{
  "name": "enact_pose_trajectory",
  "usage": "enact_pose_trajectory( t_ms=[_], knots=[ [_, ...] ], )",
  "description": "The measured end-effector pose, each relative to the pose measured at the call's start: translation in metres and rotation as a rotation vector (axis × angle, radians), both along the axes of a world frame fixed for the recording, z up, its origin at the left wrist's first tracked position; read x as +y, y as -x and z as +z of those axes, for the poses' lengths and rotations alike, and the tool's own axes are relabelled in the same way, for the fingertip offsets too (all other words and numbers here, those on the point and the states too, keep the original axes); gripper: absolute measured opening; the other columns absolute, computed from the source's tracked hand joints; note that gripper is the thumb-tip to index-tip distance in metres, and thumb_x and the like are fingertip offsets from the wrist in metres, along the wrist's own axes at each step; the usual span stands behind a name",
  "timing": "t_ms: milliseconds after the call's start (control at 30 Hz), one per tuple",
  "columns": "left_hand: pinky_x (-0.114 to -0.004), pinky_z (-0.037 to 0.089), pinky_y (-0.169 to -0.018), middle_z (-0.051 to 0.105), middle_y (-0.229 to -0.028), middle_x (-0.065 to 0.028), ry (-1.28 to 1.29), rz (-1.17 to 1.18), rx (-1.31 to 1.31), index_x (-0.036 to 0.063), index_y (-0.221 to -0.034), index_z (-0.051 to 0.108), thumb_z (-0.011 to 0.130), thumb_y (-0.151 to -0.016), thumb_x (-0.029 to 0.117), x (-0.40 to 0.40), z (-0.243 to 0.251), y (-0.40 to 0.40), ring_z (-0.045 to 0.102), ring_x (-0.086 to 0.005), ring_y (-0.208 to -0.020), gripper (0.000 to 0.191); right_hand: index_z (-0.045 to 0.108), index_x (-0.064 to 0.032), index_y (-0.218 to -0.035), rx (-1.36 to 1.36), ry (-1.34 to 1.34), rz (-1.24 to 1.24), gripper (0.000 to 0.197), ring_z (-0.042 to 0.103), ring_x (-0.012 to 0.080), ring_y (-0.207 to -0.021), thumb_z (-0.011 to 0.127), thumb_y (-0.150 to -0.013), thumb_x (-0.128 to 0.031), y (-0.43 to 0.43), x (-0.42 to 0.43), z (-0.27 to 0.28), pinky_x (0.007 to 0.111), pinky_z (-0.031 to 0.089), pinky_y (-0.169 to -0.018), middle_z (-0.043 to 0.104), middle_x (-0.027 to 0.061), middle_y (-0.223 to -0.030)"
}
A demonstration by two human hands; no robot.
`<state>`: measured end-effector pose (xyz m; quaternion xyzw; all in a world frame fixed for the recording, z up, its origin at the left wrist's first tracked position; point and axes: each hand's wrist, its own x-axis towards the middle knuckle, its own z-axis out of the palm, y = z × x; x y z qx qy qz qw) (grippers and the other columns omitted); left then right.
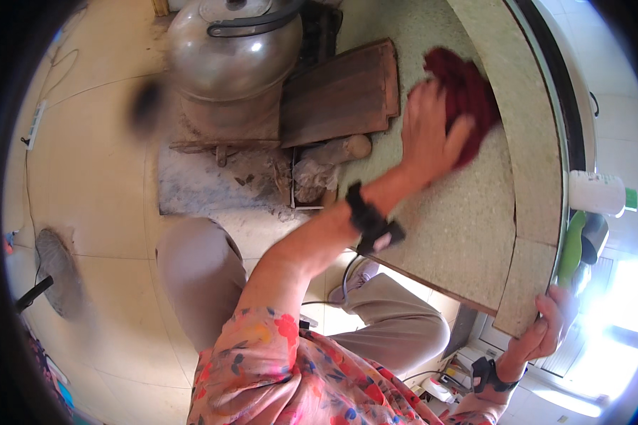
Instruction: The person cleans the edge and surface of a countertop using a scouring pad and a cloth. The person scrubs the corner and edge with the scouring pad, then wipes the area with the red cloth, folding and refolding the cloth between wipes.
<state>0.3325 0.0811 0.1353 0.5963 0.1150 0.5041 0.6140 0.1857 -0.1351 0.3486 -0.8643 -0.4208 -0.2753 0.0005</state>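
My left hand [428, 125] lies palm down on a crumpled dark red cloth [470, 101], fingers spread over its left part. The hand is slightly blurred. Under the cloth is a speckled grey-green tabletop [446, 228] with a paler border strip [531, 159]. My right hand [550, 324] curls around the near right corner of that border, with the fingers partly hidden by glare. Each wrist wears a black strap with a small device. Left of the cloth, a reddish-brown ridged clay tile [340, 95] lies slanted beside a large metal kettle [234, 58].
Below the tile, a cylindrical object [345, 150] and crumpled plastic [313, 175] sit by a box edge. A soot-marked slab [212, 183] rests on the tiled floor [101, 196]. A white bottle [598, 192] with a green cap and a green object [570, 247] stand beyond the right edge.
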Motion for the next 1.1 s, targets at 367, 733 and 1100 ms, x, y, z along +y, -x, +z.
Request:
enact_pose_trajectory(
  t_ms=[367, 733, 1100],
  knots=[
    [-0.049, 0.041, -0.089, 0.054, -0.11, -0.0318, 0.007, 0.105, 0.446, -0.0116, -0.112, 0.052, 0.044, -0.093, 0.044, 0.139, -0.033, -0.208, 0.052, -0.0451, -0.102, 0.059, 0.051, -0.0032, -0.086, 0.034, 0.082, -0.035, 0.032, 0.049, 0.0287, -0.088, 0.035, -0.091, -0.03, 0.004, 0.033, 0.004, 0.049, 0.036, -0.087, 0.052, 0.0144, -0.093],
    [-0.051, 0.025, -0.104, 0.038, -0.131, -0.03, -0.193, -0.042, 0.004, -0.0088, -0.13, 0.033, 0.052, -0.087, 0.025, -0.013, -0.024, 0.022, 0.035, -0.0484, -0.12, 0.058, 0.059, 0.0, -0.082, -0.059, -0.001, -0.03, 0.015, 0.055, 0.031, -0.081, 0.054, -0.08, -0.014, 0.0, 0.029, -0.001, 0.045, 0.042, -0.08, 0.059, 0.0148, -0.093],
    [-0.052, 0.033, -0.094, 0.049, -0.117, -0.0223, -0.255, -0.223, -0.134, 0.0015, -0.104, 0.057, 0.065, -0.066, 0.02, -0.088, 0.024, 0.169, 0.042, -0.0431, -0.114, 0.043, 0.066, 0.001, -0.083, -0.015, -0.119, 0.191, 0.023, 0.056, 0.0248, -0.073, 0.051, -0.079, -0.015, -0.015, 0.032, -0.002, 0.034, 0.042, -0.071, 0.062, 0.0148, -0.084]
  ],
)
